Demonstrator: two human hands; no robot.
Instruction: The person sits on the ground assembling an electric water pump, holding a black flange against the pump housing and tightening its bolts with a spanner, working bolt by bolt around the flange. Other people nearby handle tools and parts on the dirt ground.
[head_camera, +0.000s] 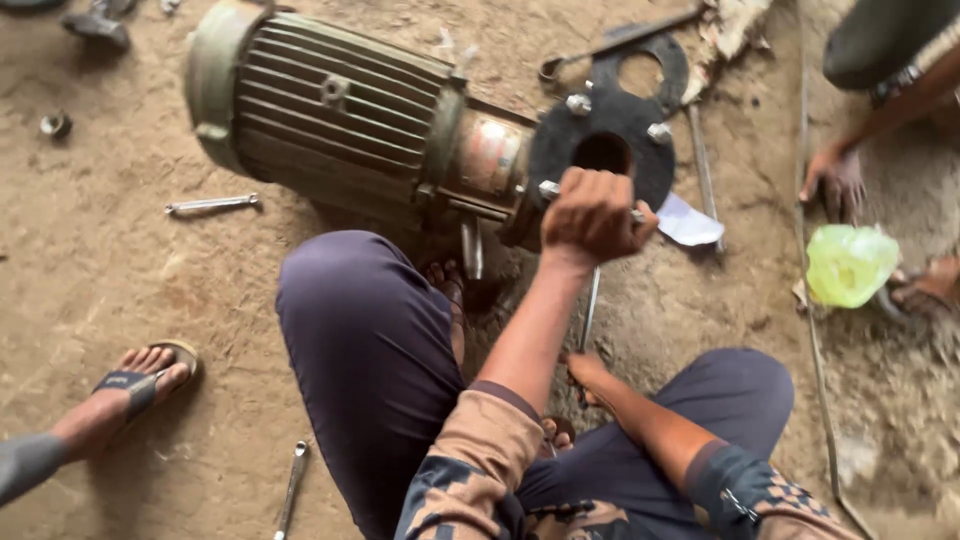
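Note:
A large ribbed green electric motor (330, 110) lies on its side on the dirt floor. A black round flange (600, 150) with bolts sits on its shaft end. My left hand (593, 215) is a fist against the flange's lower edge, closed around a short metal piece whose ends stick out on both sides. A long thin spanner (591, 305) runs down from under that fist. My right hand (588, 372) grips its lower end between my knees.
One loose spanner (212, 204) lies left of the motor and another (291, 485) by my left knee. A person's sandalled foot (140, 380) is at the left. Another person's hand (835, 180) rests on the ground at right, near a yellow-green plastic bag (850, 262).

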